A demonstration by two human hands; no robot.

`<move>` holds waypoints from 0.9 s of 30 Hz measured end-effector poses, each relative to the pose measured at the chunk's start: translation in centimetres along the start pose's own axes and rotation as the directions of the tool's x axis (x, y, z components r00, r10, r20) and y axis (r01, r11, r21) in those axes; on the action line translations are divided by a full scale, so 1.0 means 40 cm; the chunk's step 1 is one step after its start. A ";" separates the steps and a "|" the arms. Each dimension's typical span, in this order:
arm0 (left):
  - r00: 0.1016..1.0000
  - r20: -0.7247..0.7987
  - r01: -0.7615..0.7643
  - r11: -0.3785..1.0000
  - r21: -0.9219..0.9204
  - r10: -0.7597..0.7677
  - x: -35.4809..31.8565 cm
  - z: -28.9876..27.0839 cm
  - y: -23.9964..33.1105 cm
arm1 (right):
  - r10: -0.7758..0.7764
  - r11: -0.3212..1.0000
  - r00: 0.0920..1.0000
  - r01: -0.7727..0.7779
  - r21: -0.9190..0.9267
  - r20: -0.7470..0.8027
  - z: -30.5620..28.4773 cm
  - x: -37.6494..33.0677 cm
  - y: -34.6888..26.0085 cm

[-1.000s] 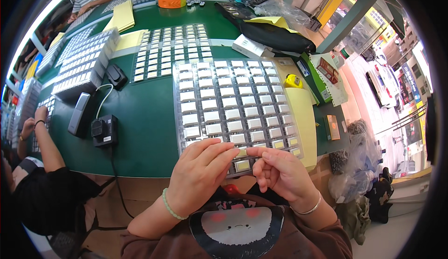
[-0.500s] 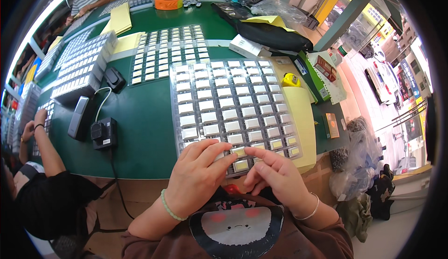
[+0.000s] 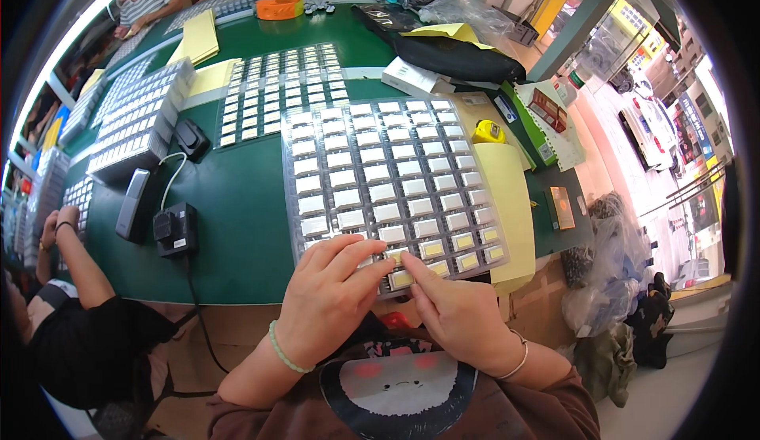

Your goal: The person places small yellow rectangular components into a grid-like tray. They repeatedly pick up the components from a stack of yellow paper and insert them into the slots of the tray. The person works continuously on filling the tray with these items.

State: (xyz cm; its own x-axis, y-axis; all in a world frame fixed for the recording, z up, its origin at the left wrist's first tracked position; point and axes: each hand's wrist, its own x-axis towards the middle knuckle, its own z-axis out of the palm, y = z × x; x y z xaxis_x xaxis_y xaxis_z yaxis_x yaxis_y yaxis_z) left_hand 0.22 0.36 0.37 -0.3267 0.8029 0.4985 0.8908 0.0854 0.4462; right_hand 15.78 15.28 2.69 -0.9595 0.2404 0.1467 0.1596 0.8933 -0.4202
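Observation:
A clear plastic tray (image 3: pixel 291 194) lies in front of me, its rows of pockets filled with small flat silver-white rectangular pieces. Several pieces near its front edge have yellow tops. My left hand (image 3: pixel 331 297) reaches over the front edge with fingers stretched out, their tips at a yellow-topped piece (image 3: pixel 401 279); its thumb is hidden. Against the same group of pieces, my right hand (image 3: pixel 463 313) presses its straight index fingertip, close to the left fingertips. Its thumb points forward apart from the index finger, and the other fingers are folded out of sight.
Another filled tray (image 3: pixel 281 91) lies beyond, with a tall stack of trays (image 3: pixel 142 127) to its left. Black power adapters (image 3: pixel 176 230) and a cable sit on the green table (image 3: pixel 237 258). Yellow paper (image 3: pixel 514 226) and a tape measure (image 3: pixel 488 132) are at right. A co-worker's arms (image 3: pixel 83 258) appear at left.
My right hand has shifted slightly left, its index fingertip now lower on the yellow-topped pieces and its thumb straighter. The left hand stays nearly in place. The whole view has shifted a little.

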 end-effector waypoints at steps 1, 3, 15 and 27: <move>1.000 0.003 0.000 1.000 0.002 0.000 0.000 -0.001 0.001 | -0.018 0.999 1.000 0.018 -0.049 -0.008 0.001 0.001 -0.003; 1.000 0.003 0.002 1.000 0.004 -0.002 0.000 -0.002 0.001 | -0.029 0.997 0.999 0.028 -0.070 -0.015 0.000 0.002 -0.005; 0.993 -0.115 -0.047 0.997 -0.068 0.039 0.006 -0.026 0.014 | 0.245 0.910 0.905 -0.091 0.404 -0.348 -0.018 -0.068 0.106; 0.839 0.460 0.253 0.541 -0.802 0.289 -0.014 0.435 0.120 | 0.011 0.975 0.918 -0.098 -0.201 -0.397 0.025 -0.260 0.343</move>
State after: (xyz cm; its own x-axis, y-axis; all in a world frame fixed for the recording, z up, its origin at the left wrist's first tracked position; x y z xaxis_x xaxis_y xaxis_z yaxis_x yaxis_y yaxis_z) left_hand 10.19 10.59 -10.70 0.1288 0.9701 0.2059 0.1460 -0.2239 0.9636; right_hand 27.70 24.67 -5.49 -0.7869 0.3809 0.4855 0.2964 0.9234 -0.2440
